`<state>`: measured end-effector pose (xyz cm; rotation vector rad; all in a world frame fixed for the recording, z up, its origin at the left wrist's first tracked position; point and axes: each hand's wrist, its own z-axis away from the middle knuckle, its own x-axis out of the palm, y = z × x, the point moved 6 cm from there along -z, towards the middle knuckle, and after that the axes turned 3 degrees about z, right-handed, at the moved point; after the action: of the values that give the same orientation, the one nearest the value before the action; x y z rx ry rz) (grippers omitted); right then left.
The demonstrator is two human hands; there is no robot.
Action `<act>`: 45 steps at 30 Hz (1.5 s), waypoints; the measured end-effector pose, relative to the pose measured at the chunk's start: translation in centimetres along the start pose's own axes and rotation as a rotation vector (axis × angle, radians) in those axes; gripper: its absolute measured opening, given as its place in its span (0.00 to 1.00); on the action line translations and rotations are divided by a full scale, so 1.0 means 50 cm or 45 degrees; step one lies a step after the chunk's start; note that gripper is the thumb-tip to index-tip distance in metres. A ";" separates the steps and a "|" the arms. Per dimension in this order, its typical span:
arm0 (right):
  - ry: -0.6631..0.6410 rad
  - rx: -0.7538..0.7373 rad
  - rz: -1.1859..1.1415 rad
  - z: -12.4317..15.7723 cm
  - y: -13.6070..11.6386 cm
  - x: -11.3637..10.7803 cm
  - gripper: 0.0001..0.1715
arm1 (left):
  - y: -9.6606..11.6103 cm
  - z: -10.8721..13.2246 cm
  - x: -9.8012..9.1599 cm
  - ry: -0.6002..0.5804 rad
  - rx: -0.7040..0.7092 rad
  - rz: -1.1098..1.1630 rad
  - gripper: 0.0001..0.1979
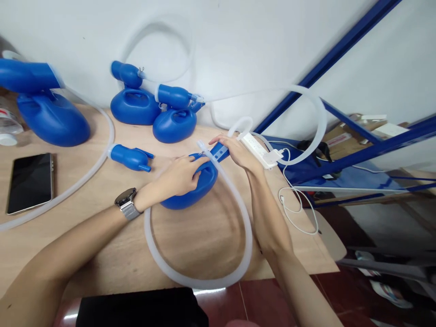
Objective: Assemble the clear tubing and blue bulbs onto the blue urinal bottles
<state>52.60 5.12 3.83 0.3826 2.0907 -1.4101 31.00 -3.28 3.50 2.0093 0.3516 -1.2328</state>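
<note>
A blue plastic jug [190,196] with a moulded handle lies on the table in front of me. My left hand [184,175] is closed on its handle side, with the index finger stretched toward the neck. At the upper right, my right hand [240,152] is curled over the end of the jug's blue neck [219,152], which shows a pale strip with holes. A translucent hose [247,222] loops around in front of the jug, and its clipped end lies over the neck between my hands. My right palm partly hides the neck's tip.
A loose blue spouted cap piece [130,157] with its own hose lies to the left, near a phone [30,183]. Several assembled blue jugs [134,106] stand along the wall. To the right are a white power strip [260,152], cables, and a blue metal rack [327,172].
</note>
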 end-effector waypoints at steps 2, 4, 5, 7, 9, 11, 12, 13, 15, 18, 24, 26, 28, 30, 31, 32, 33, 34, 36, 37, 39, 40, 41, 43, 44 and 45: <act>-0.013 0.035 -0.084 -0.002 0.008 0.009 0.30 | 0.000 0.002 0.002 0.002 -0.003 -0.028 0.30; -0.018 0.080 -0.270 0.000 0.022 0.022 0.32 | -0.001 0.006 0.003 0.009 -0.010 -0.056 0.32; 0.006 0.082 -0.365 0.001 0.029 0.028 0.35 | -0.001 0.007 0.004 0.011 -0.007 -0.073 0.34; 0.095 0.034 -0.467 0.007 0.039 0.035 0.41 | 0.000 0.011 0.004 0.016 0.004 -0.101 0.38; 0.195 -0.041 -0.432 0.015 0.045 0.038 0.42 | 0.003 0.014 0.001 0.027 0.015 -0.104 0.41; 0.250 -0.108 -0.366 0.021 0.047 0.041 0.42 | 0.005 0.016 -0.002 0.032 0.020 -0.099 0.43; 0.255 -0.145 -0.353 0.023 0.045 0.043 0.43 | 0.006 0.016 -0.002 0.026 0.022 -0.107 0.44; 0.259 -0.180 -0.358 0.024 0.043 0.045 0.46 | 0.007 0.016 -0.002 0.012 0.027 -0.124 0.43; 0.250 -0.202 -0.386 0.022 0.039 0.047 0.54 | 0.007 0.014 0.001 -0.020 0.031 -0.172 0.41; 0.220 -0.134 -0.355 0.016 0.033 0.047 0.52 | 0.003 0.009 0.003 -0.038 0.019 -0.221 0.39; 0.124 -0.177 -0.248 0.019 0.010 0.042 0.41 | 0.003 0.004 -0.010 -0.085 -0.021 -0.229 0.43; 0.143 -0.175 -0.287 0.021 0.010 0.044 0.42 | 0.002 0.003 -0.014 -0.101 -0.037 -0.220 0.44; 0.187 -0.144 -0.310 0.021 0.014 0.046 0.42 | -0.002 0.002 -0.016 -0.103 -0.045 -0.208 0.44; 0.216 -0.120 -0.333 0.018 0.017 0.048 0.41 | -0.008 0.001 -0.016 -0.095 -0.051 -0.197 0.43; 0.217 -0.121 -0.352 0.016 0.018 0.049 0.41 | -0.012 0.001 -0.016 -0.089 -0.055 -0.194 0.43; 0.209 -0.126 -0.368 0.014 0.019 0.050 0.41 | -0.015 0.002 -0.015 -0.086 -0.057 -0.193 0.43; 0.201 -0.129 -0.377 0.013 0.020 0.051 0.40 | -0.017 0.002 -0.014 -0.086 -0.057 -0.193 0.42; 0.198 -0.129 -0.383 0.012 0.021 0.051 0.39 | -0.019 0.003 -0.013 -0.092 -0.053 -0.193 0.42; 0.202 -0.123 -0.393 0.012 0.025 0.050 0.39 | -0.020 0.006 -0.012 -0.105 -0.046 -0.189 0.41; 0.206 -0.124 -0.394 0.012 0.027 0.049 0.39 | -0.020 0.006 -0.013 -0.108 -0.041 -0.183 0.41; 0.210 -0.135 -0.392 0.013 0.028 0.049 0.39 | -0.018 0.004 -0.016 -0.111 -0.017 -0.168 0.42; 0.208 -0.146 -0.388 0.013 0.028 0.049 0.39 | -0.016 0.001 -0.018 -0.116 -0.002 -0.161 0.42; 0.204 -0.160 -0.379 0.013 0.027 0.049 0.38 | -0.015 -0.002 -0.020 -0.122 0.013 -0.157 0.43; 0.200 -0.199 -0.345 0.013 0.022 0.048 0.35 | -0.013 -0.012 -0.024 -0.125 0.034 -0.171 0.44; 0.203 -0.221 -0.319 0.013 0.020 0.047 0.33 | -0.012 -0.016 -0.026 -0.122 0.036 -0.195 0.43; 0.203 -0.242 -0.288 0.013 0.018 0.045 0.33 | -0.011 -0.020 -0.027 -0.117 0.036 -0.228 0.42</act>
<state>51.47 4.68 1.61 0.1914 2.4387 -1.3254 30.67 -1.98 4.69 1.9711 0.4802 -1.4426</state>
